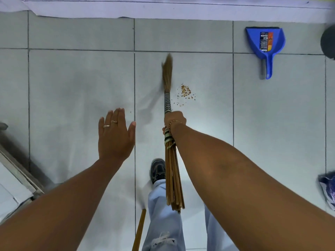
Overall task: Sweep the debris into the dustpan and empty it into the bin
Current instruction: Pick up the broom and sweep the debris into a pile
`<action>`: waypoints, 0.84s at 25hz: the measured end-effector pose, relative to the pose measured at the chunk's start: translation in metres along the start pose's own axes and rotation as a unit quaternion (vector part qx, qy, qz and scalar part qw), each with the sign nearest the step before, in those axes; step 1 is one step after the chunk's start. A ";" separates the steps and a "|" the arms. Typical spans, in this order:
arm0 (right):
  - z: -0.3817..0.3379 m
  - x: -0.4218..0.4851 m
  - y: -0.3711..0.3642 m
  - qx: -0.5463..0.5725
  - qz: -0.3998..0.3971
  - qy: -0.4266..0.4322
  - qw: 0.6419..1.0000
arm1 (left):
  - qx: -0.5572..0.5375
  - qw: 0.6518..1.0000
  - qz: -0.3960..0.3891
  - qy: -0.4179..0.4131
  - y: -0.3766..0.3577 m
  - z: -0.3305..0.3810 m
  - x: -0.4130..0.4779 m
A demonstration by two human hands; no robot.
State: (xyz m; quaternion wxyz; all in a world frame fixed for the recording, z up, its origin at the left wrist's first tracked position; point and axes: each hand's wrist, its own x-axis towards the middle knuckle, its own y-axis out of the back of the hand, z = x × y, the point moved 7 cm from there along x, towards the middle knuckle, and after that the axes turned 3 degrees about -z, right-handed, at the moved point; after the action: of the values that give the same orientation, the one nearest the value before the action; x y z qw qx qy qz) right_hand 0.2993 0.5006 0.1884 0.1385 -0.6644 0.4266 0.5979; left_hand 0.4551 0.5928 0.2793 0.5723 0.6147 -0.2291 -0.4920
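Observation:
My right hand [174, 122] grips a grass broom [167, 100] by its striped wrapped handle. Its brown bristle head is blurred and points away from me, just left of a small pile of orange-brown debris [185, 92] on the pale tiled floor. A blue dustpan [265, 46] lies flat on the floor at the far right, handle toward me, well apart from the debris. My left hand [116, 134] hovers over the floor to the left, fingers spread, holding nothing. A dark round object [328, 42] at the right edge may be the bin; only its edge shows.
A white wall base [163, 9] runs along the far side. A metal-framed white surface [16, 178] juts in at the lower left. A blue patterned bag [328, 189] sits at the right edge. A wooden stick [140, 230] lies by my shoe [157, 170].

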 end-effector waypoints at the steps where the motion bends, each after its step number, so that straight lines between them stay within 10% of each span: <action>1: 0.012 -0.008 0.000 0.005 -0.001 -0.019 1.000 | -0.006 1.000 -0.003 0.002 0.002 -0.001 -0.002; 5: 0.066 -0.047 -0.007 0.055 -0.006 -0.074 0.996 | -0.036 0.999 -0.019 -0.001 0.011 0.007 -0.021; 16: 0.056 -0.099 -0.012 -0.202 0.019 0.106 0.973 | -0.062 0.997 -0.043 0.020 0.011 0.034 -0.053; 21: 0.022 -0.039 0.006 -0.060 -0.035 0.025 0.997 | -0.033 0.997 -0.058 0.045 -0.003 0.028 -0.053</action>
State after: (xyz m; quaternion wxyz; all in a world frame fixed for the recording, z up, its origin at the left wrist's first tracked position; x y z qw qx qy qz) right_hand 0.2834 0.5278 0.2205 0.1086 -0.7006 0.3697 0.6006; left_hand 0.4083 0.6249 0.2981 0.5727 0.6294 -0.1506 -0.5032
